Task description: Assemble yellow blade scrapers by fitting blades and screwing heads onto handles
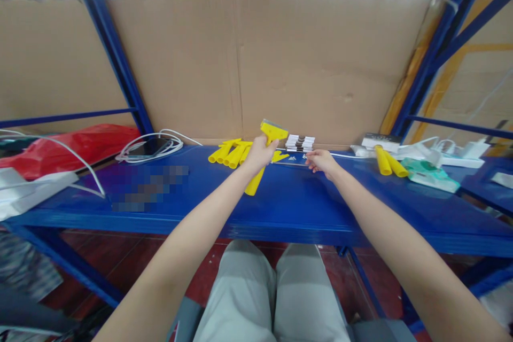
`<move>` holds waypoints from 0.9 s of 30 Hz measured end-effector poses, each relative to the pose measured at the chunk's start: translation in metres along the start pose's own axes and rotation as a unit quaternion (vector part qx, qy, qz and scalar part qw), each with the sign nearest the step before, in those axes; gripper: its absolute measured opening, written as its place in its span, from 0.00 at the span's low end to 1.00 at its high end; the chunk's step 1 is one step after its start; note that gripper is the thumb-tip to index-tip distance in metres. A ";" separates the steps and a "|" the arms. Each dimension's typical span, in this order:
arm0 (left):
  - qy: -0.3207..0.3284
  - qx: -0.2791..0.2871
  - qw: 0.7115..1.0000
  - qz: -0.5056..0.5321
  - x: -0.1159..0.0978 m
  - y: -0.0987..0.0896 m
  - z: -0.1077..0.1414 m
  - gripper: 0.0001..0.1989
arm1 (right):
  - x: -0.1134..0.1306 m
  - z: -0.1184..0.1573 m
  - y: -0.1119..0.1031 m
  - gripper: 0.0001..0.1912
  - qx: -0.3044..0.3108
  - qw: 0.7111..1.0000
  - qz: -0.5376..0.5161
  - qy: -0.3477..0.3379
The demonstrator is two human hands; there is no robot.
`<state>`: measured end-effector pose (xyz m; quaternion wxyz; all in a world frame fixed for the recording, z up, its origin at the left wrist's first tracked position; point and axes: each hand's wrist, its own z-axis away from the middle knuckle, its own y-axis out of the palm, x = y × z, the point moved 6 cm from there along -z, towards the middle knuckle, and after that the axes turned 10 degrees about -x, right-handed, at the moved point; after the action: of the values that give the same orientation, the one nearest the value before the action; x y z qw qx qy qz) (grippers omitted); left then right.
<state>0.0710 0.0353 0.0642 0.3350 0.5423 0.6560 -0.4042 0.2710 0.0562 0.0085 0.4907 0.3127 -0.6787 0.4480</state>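
My left hand [260, 155] is wrapped round a yellow scraper-like tool [274, 131], its wide head up and its handle slanting down toward me. Just right of it, my right hand [320, 162] has its fingers bent together over small pale pieces [292, 158] on the blue table; anything between its fingertips is too small to make out. Behind the hands stand stacks of small white bundles with dark bands [300, 142]. Several more yellow tools [225, 153] lie in a row left of my left hand.
Coiled white cable and a dark phone [149, 148] lie left, near a red bag [72, 147] and a white power strip [36, 192]. Two yellow tubes [383, 160], a green packet [429, 175] and chargers sit right. Cardboard [280, 64] stands behind the blue table [304, 197].
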 end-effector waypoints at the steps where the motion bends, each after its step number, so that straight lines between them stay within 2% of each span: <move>1: -0.056 -0.006 0.997 0.050 0.003 0.003 -0.001 0.06 | 0.000 -0.001 0.000 0.05 0.000 1.000 0.008 -0.005; 4: -0.175 0.001 0.966 0.191 0.014 0.014 0.001 0.11 | -0.001 -0.005 0.001 0.06 -0.002 0.999 0.032 -0.028; 7: -0.233 0.023 0.938 0.255 0.026 0.020 0.004 0.11 | -0.001 -0.010 -0.001 0.09 -0.024 0.990 0.113 -0.076; 9: -0.252 0.028 0.927 0.277 0.033 0.019 0.006 0.10 | 0.002 -0.014 -0.004 0.13 -0.053 0.967 0.207 -0.136; 13: -0.295 0.038 0.914 0.275 0.043 0.017 0.010 0.10 | 0.006 -0.020 -0.007 0.17 -0.077 0.893 0.369 -0.246; 16: -0.325 0.047 0.915 0.234 0.049 0.017 0.014 0.11 | 0.004 -0.025 -0.009 0.19 -0.065 0.859 0.445 -0.244; 21: -0.353 0.089 0.916 0.169 0.058 0.024 0.019 0.11 | 0.009 -0.031 -0.008 0.19 -0.042 0.844 0.481 -0.232; 27: -0.362 0.101 0.910 0.176 0.059 0.027 0.024 0.09 | 0.011 -0.044 0.006 0.18 -0.013 0.826 0.511 -0.237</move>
<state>0.0861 0.0423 -0.0028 0.5591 0.4961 0.3390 -0.5713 0.2794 0.0987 0.0221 0.0202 0.0111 -0.8427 0.5378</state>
